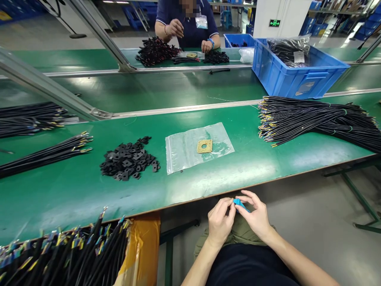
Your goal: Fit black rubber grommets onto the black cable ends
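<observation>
Both hands are raised above my lap, just off the table's front edge. A small, crumpled-looking blue piece (240, 204) is between them; its exact kind I cannot make out. My left hand (220, 221) pinches its left end with thumb and fingertips. From the other side, my right hand (256, 216) has its thumb and fingers closed around it. Nearest on the table is a clear zip bag (183, 151) lying flat. On the bag rests a square tan sponge pad (208, 143) with a round hole. Left of it sits a heap of small black pieces with holes (127, 159).
Black cable bundles (300, 119) lie on the right, others (56, 150) on the left. A taped carton (145, 246) full of upright cables stands front left. Beyond the rail are a blue crate (297, 77) and a co-worker (187, 28). A metal post (50, 85) slants at left.
</observation>
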Motion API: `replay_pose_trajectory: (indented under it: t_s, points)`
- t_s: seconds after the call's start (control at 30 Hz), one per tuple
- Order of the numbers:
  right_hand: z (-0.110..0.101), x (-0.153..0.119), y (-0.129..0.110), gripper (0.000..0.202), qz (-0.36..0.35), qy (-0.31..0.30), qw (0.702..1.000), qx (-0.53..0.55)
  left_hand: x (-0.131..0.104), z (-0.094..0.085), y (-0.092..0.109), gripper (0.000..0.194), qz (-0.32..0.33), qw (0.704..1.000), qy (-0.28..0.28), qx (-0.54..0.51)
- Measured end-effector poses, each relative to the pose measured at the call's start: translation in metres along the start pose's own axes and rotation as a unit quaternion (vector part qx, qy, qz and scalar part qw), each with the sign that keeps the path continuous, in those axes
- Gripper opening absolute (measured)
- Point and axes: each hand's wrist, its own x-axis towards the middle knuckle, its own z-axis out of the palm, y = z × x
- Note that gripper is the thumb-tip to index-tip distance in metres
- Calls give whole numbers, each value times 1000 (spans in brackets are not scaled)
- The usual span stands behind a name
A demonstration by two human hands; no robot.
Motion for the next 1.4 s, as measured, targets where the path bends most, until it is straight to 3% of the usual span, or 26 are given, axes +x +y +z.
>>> replay_pose_trajectory:
  t_s: [0.33,0.47,0.6,0.7,0.8,1.03,1.13,1.23,1.3,1.4]
  points:
    - [5,-2,-8,38,-11,6,1000,-1,-4,0,3,12,-63,995,62,-39]
    - [7,-2,-6,38,-10,3,1000,7,-7,1,4,6,-133,986,53,-84]
    - [5,1,-3,37,-3,13,1000,4,-8,4,5,15,-273,933,-23,-231]
    - [2,4,-1,37,3,22,1000,7,-8,7,4,34,-321,878,-91,-344]
    - [-1,5,-1,35,8,16,1000,9,-7,8,2,37,-314,873,-134,-347]
    - [-3,3,2,35,-1,11,1000,-6,0,-5,-13,32,-300,912,-117,-255]
    - [-6,4,1,35,0,-1,1000,-6,7,-20,-20,31,-240,935,-165,-200]
    - [-12,7,-1,36,24,-41,999,11,15,-37,-27,30,-133,956,-229,-126]
    - [-16,10,-3,38,50,-76,995,43,19,-45,-29,30,-83,960,-252,-93]
    - [-19,16,-6,44,84,-128,984,96,25,-50,-27,30,-58,956,-277,-77]
